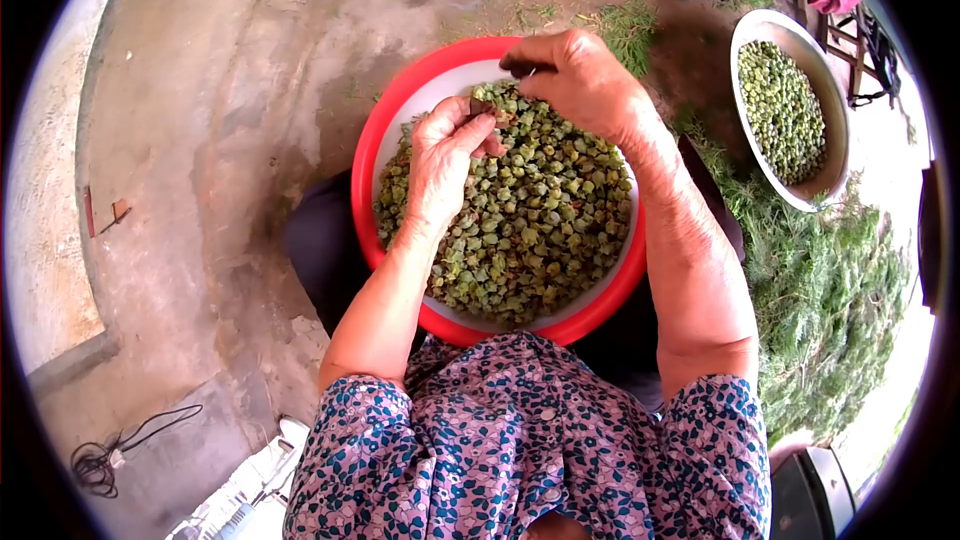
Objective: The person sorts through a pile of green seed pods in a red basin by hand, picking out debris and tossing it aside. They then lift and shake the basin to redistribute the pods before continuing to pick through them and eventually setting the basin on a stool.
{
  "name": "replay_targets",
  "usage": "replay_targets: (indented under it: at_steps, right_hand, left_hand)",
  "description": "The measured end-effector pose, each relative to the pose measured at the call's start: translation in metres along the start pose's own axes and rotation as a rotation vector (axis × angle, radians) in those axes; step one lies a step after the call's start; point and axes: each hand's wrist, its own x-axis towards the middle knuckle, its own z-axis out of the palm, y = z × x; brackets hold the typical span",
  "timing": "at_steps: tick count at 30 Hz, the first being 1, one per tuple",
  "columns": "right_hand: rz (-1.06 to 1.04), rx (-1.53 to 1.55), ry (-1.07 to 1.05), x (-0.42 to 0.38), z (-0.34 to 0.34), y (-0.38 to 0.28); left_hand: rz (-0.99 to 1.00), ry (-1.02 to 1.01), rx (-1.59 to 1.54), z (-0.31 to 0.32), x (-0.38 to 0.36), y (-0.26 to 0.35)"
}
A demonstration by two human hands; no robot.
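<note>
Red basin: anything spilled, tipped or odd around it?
Nothing stands out. The red basin sits level on the lap, its green pods all inside. Both hands, left hand and right hand, work above it. The metal bowl of pods tilts, with nothing spilled.

You have soft, even daylight with weak shadows. Glare washes out the ground at three to four o'clock. Fisheye distortion bends everything outward, with black vignetting round the rim. Centre sharp.
</note>
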Motion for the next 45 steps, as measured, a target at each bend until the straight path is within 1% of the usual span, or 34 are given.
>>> replay_targets:
  at_steps: [1,3,4,6,7,9,10,11,13,14,15,16,17,19,20,23,25,27,28,29,31,32,33,35,37,38,39,40,41,43,45]
  right_hand:
    - [0.056,0.082,-0.069,-0.002,0.003,-0.005]
    - [-0.005,0.207,-0.077,-0.003,0.017,-0.003]
    - [-0.009,0.206,-0.078,-0.003,0.020,-0.003]
    - [0.170,0.403,-0.128,-0.004,0.024,-0.007]
    - [0.166,0.403,-0.130,-0.004,0.024,-0.010]
    - [0.305,0.456,-0.138,-0.004,0.022,-0.014]
    - [0.261,0.398,-0.136,-0.003,0.023,-0.010]
    - [0.260,0.399,-0.137,-0.004,0.022,-0.011]
    - [0.049,0.087,-0.052,-0.006,0.020,-0.015]
    - [0.049,0.088,-0.054,-0.006,0.020,-0.014]
    - [0.097,0.177,-0.106,-0.006,0.021,-0.012]
    - [0.145,0.265,-0.158,-0.006,0.023,-0.011]
    - [0.143,0.266,-0.159,-0.006,0.027,-0.009]
    - [-0.049,0.256,-0.122,-0.009,0.035,-0.013]
    - [0.126,0.414,-0.241,-0.008,0.033,-0.016]
    - [0.159,0.479,-0.285,-0.006,0.037,-0.012]
    - [0.201,0.492,-0.274,-0.006,0.038,-0.013]
    - [-0.106,0.035,-0.111,-0.005,0.044,-0.009]
    - [-0.092,-0.024,-0.119,-0.006,0.046,-0.012]
    - [-0.090,-0.018,-0.125,-0.008,0.049,-0.011]
    - [-0.194,-0.258,0.024,-0.009,0.053,-0.009]
    - [-0.094,-0.199,-0.046,-0.006,0.049,-0.008]
    - [-0.093,-0.199,-0.048,-0.006,0.045,-0.012]
    - [-0.029,-0.098,0.013,-0.007,0.036,-0.017]
    - [-0.018,-0.077,0.018,-0.008,0.033,-0.018]
    - [0.013,0.000,0.009,-0.008,0.032,-0.018]
    - [0.044,0.076,0.000,-0.008,0.032,-0.017]
    - [0.125,0.210,-0.057,-0.008,0.033,-0.015]
    - [0.124,0.212,-0.058,-0.008,0.034,-0.016]
    - [0.195,0.383,-0.175,-0.010,0.033,-0.021]
    - [0.188,0.414,-0.199,-0.010,0.037,-0.019]
  left_hand:
    - [-0.012,0.012,-0.014,0.000,-0.003,0.003]
    - [-0.021,0.016,-0.018,0.000,-0.008,0.008]
    - [-0.034,0.015,-0.024,0.000,-0.010,0.011]
    - [-0.042,0.016,0.012,0.000,-0.014,0.017]
    - [-0.053,0.015,0.049,-0.001,-0.015,0.019]
    - [-0.063,0.011,0.068,-0.004,-0.019,0.020]
    - [-0.083,-0.004,0.086,-0.006,-0.020,0.020]
    - [-0.103,-0.021,0.103,-0.008,-0.022,0.020]
    - [-0.139,-0.012,0.103,-0.012,-0.027,0.022]
    - [-0.151,-0.006,0.051,-0.016,-0.028,0.018]
    - [-0.162,0.000,0.000,-0.020,-0.029,0.015]
    - [-0.171,-0.018,-0.006,-0.024,-0.030,0.014]
    - [-0.170,-0.017,-0.005,-0.025,-0.031,0.014]
    - [-0.169,-0.023,-0.012,-0.024,-0.033,0.016]
    - [-0.169,-0.022,-0.011,-0.023,-0.034,0.018]
    - [-0.191,-0.046,0.019,-0.020,-0.036,0.022]
    - [-0.228,-0.061,0.049,-0.023,-0.037,0.021]
    - [-0.240,-0.063,0.038,-0.028,-0.041,0.023]
    - [-0.269,-0.079,0.107,-0.031,-0.042,0.025]
    - [-0.300,-0.094,0.176,-0.034,-0.045,0.026]
    - [-0.314,-0.084,0.183,-0.039,-0.050,0.022]
    - [-0.310,-0.081,0.255,-0.040,-0.052,0.021]
    - [-0.306,-0.078,0.325,-0.040,-0.055,0.020]
    - [-0.297,-0.041,0.283,-0.040,-0.059,0.013]
    - [-0.223,-0.017,0.236,-0.041,-0.062,0.008]
    - [-0.267,0.016,0.267,-0.042,-0.062,0.008]
    - [-0.269,0.018,0.267,-0.042,-0.062,0.007]
    - [-0.232,0.037,0.195,-0.042,-0.062,0.004]
    - [-0.193,0.055,0.124,-0.042,-0.062,0.003]
    - [-0.215,0.072,0.121,-0.040,-0.061,0.008]
    - [-0.194,0.077,0.174,-0.036,-0.063,0.017]
